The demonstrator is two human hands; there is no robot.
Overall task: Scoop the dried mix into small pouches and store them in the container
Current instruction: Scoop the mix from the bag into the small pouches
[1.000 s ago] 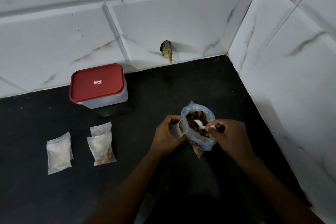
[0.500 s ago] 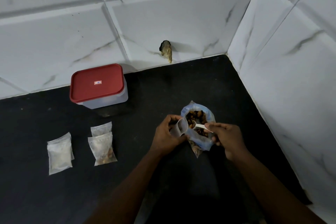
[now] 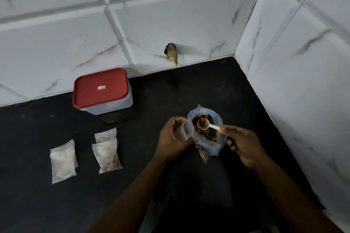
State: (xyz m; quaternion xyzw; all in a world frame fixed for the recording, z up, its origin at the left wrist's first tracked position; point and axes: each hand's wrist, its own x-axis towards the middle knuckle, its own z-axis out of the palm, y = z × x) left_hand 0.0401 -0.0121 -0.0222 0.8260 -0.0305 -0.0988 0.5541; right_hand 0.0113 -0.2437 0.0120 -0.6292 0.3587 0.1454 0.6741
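1. The brown and orange dried mix [image 3: 205, 132] sits in an open, clear bluish plastic bag [image 3: 214, 146] standing on the black countertop [image 3: 170, 91] near the tiled corner.
2. A small white plastic spoon [image 3: 203, 124], loaded with mix, is now lifted above the bag's mouth; a second ago its bowl was down in the mix.
3. The right hand [image 3: 244, 147] pinches the spoon's handle between its fingertips and has drawn back to the right.
4. The left hand [image 3: 173, 141] is closed around a small clear pouch [image 3: 184, 130], its open mouth just beside the spoon, as before.
5. To the left lie a part-filled pouch [image 3: 108, 155] overlapping another, and further left a stack of pale pouches [image 3: 63, 161], all unmoved.
6. Behind them a translucent container with a red lid [image 3: 101, 89] stands closed against the white marbled tile wall [image 3: 170, 15].
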